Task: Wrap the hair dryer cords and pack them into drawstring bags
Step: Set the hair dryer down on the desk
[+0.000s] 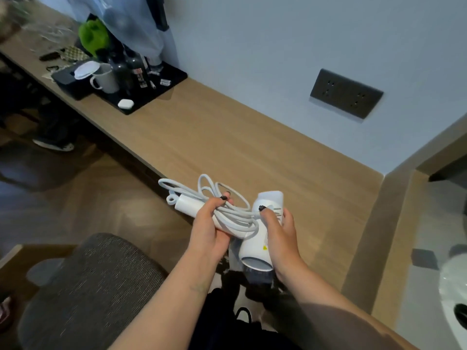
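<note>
Left hand fingers curled round white handle and looped cord of hair dryer. Right hand fingers wrap dryer body, nozzle toward camera. Dryer held between both hands, above desk edge.

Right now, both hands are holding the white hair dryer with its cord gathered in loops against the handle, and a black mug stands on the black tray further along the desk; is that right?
Nearly. The mug is white, not black, as the head view shows. The rest holds: the left hand and right hand hold the white hair dryer, its cord looped against the handle, and the mug stands on the black tray further along the desk.
</note>
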